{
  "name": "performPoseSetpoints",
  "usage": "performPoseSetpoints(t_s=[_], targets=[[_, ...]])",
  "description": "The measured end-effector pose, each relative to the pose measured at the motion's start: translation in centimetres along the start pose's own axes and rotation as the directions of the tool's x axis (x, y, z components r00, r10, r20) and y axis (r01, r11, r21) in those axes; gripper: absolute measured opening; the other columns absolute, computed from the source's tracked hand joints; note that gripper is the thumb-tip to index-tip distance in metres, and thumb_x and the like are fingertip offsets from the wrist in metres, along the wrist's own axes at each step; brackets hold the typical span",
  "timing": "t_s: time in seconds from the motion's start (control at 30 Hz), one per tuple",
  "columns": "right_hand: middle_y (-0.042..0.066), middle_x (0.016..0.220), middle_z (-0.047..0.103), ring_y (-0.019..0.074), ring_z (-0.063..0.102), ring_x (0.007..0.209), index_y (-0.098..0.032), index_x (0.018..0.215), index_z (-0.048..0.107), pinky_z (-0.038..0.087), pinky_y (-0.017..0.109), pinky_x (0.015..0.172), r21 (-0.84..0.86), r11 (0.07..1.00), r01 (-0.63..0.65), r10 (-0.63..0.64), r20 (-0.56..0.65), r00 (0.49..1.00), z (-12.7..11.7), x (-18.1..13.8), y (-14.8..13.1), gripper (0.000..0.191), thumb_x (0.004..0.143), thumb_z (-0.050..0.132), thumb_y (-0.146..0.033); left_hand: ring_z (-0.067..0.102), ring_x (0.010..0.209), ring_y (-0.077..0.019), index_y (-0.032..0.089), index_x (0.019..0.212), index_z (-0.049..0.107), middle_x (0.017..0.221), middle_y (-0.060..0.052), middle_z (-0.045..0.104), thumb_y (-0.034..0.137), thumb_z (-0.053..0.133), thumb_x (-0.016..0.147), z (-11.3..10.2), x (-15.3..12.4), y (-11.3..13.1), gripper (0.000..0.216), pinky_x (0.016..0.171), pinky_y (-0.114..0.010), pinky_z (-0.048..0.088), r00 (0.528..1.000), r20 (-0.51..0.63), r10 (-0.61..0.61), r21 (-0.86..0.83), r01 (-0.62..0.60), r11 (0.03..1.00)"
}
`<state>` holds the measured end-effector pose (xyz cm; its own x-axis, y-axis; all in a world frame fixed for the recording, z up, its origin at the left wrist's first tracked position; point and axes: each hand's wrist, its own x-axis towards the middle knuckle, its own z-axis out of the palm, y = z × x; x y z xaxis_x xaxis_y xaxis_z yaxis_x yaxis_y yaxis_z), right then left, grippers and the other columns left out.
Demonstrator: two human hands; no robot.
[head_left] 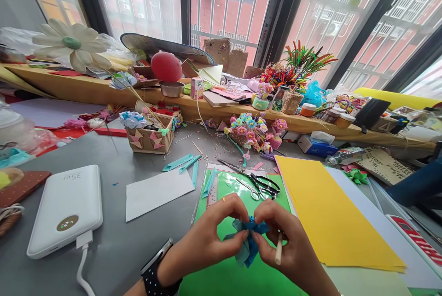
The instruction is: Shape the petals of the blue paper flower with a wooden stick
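Observation:
Between my two hands is a crumpled blue paper flower [249, 250], its folds light blue on one side and deeper blue on the other. My left hand [217, 229] pinches its left part between thumb and index finger. With thumb and index finger, my right hand [285, 229] pinches the right part. A short pale stick [279, 251] is also tucked in the curled fingers of my right hand. Both hands are above a green sheet [221, 277]. Just beyond them lie black-handled scissors [265, 184], a small pair of scissors [253, 192] and a ruler [212, 194].
Folded blue paper strips [179, 162] and a white sheet [159, 194] lie left of the green one. A white power bank [67, 211] is at far left. Yellow paper [334, 217] lies at right. Behind are a cardboard box [150, 139], fuzzy flowers [248, 130] and a crowded ledge [193, 107].

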<state>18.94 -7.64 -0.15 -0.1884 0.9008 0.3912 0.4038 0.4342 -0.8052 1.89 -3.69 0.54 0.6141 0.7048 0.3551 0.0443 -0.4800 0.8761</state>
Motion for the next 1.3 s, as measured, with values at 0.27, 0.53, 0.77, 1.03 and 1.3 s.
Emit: performPoseSetpoints(t_s=[0.27,0.53,0.77,1.03,1.3], targets=[[-0.003,0.070,0.045,0.0065,0.031,0.046,-0.021,0.085,0.047,0.027,0.019,0.041,-0.105,0.994,0.008,-0.003,0.052,0.999,-0.6,0.0,0.1,0.016,0.073,0.051,-0.011,0.051,0.079,-0.0142,0.017,0.083,0.050,0.081,-0.001,0.051,0.013,0.052,0.078,-0.2,0.1,-0.1,0.007,0.075,-0.028,0.045,0.998,0.035,-0.059,-0.043,0.060,0.997],[-0.006,0.062,0.038,0.0070,0.031,0.045,-0.020,0.082,0.048,0.024,0.019,0.041,-0.145,0.989,-0.005,0.013,0.054,0.998,-0.8,0.3,0.1,0.011,0.074,0.051,-0.013,0.050,0.078,-0.0141,0.017,0.082,0.050,0.081,-0.001,0.051,0.016,0.052,0.079,-0.2,0.2,-0.6,0.004,0.076,-0.029,0.044,0.994,0.041,-0.097,-0.065,0.100,0.993],[-0.006,0.063,0.039,0.0071,0.031,0.046,-0.021,0.080,0.047,0.026,0.019,0.042,-0.165,0.986,0.002,0.003,0.030,1.000,-0.4,0.1,0.0,0.012,0.072,0.050,-0.012,0.051,0.077,-0.0138,0.016,0.083,0.052,0.081,-0.002,0.053,0.018,0.052,0.081,-0.2,0.2,-0.8,0.003,0.073,-0.026,0.043,0.998,0.044,-0.046,-0.009,0.046,0.999],[-0.004,0.069,0.042,0.0071,0.033,0.047,-0.021,0.080,0.044,0.027,0.019,0.041,-0.173,0.980,0.097,-0.095,0.015,0.995,-0.2,0.2,0.1,0.017,0.071,0.048,-0.007,0.050,0.075,-0.0128,0.017,0.081,0.050,0.079,-0.002,0.053,0.012,0.050,0.082,0.0,0.1,-1.0,0.006,0.070,-0.024,0.041,0.997,0.021,0.076,0.144,-0.078,0.986],[-0.001,0.077,0.049,0.0081,0.041,0.052,-0.022,0.085,0.044,0.032,0.019,0.044,-0.239,0.946,0.217,-0.218,0.024,0.976,0.2,0.2,0.6,0.019,0.074,0.047,-0.007,0.055,0.074,-0.0133,0.017,0.076,0.052,0.077,-0.002,0.057,0.015,0.053,0.081,-0.9,0.3,-0.9,0.005,0.068,-0.023,0.043,0.998,0.020,0.053,0.164,-0.056,0.985]])
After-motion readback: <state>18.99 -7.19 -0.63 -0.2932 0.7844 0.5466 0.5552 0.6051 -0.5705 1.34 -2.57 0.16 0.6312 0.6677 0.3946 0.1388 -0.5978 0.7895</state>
